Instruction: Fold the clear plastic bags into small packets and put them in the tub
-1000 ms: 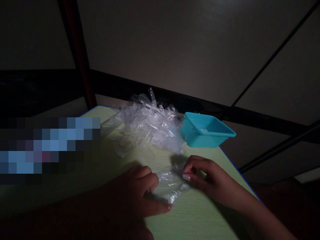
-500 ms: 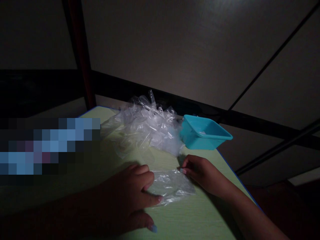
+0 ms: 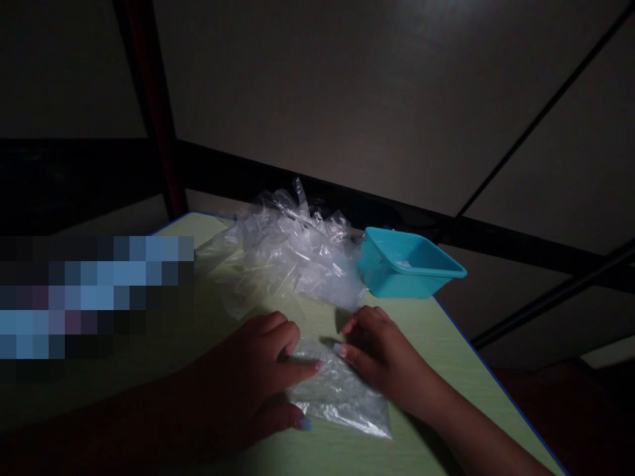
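Clear plastic film (image 3: 342,390) lies spread on the pale green surface (image 3: 421,317), in front of us and between our hands. We judge its spreading to be well along: it lies mostly flat, though creases run across it and its near edge looks bunched. Behind it, the heap of clear plastic (image 3: 297,251) is loose and crumpled, with nothing there flattened that we can see. The blue tub (image 3: 391,281) stands beside that heap, a small pale thing (image 3: 403,264) inside it, too dim for us to name.

Our left hand (image 3: 270,363) comes in low, palm down, index finger stretched onto the film, thumb well apart; its grip is wide. Our right hand (image 3: 380,350) bends in at the film's far right part, thumb and curled fingers slightly parted; its grip is narrow, with nothing visibly pinched.
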Tool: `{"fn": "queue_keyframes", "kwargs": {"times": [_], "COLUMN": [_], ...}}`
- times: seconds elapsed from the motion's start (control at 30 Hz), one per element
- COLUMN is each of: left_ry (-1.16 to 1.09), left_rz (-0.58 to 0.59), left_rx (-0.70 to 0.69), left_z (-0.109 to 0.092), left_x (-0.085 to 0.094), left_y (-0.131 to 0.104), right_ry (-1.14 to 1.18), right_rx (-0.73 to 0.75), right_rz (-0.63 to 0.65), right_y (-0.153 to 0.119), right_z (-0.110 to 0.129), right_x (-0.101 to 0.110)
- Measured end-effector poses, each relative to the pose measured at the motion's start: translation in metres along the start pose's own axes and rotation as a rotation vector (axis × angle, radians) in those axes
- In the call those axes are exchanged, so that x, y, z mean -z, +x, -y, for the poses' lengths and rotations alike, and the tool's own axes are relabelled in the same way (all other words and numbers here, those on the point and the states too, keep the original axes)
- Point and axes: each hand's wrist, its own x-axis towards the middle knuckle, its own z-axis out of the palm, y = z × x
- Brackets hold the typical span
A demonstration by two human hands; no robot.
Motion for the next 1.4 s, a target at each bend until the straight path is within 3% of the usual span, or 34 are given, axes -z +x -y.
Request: {"fn": "queue_keyframes", "kwargs": {"times": [0.23,0.53,0.77,1.03,1.2,1.4], "left_ry": [0.044,0.006,0.019,-0.027,0.006,0.008], "left_rz": [-0.003,-0.05,0.031,-0.031,-0.038,0.006], "left_rx": [-0.015,-0.021,0.02,0.039,0.207,0.231], "left_z": [0.001,0.0,-0.002,-0.003,-0.001,-0.002], "left_x": [-0.001,0.0,0.004,0.005,0.009,0.008], "left_y": [0.002,0.001,0.002,0.003,0.008,0.009], "right_ry": [-0.033,0.253,0.474,0.115,0.065,0.038], "right_rx": [-0.038,-0.068,-0.134,-0.111,-0.086,-0.017], "right_rz": [0.001,0.074,0.093,0.025,0.011,0.015], "right_y": [0.0,-0.003,-0.003,0.002,0.003,0.001], "right_z": [0.011,0.015,0.009,0.011,0.012,0.009], "right_x": [-0.016,-0.01,-0.015,-0.017,-0.018,-0.02]}}
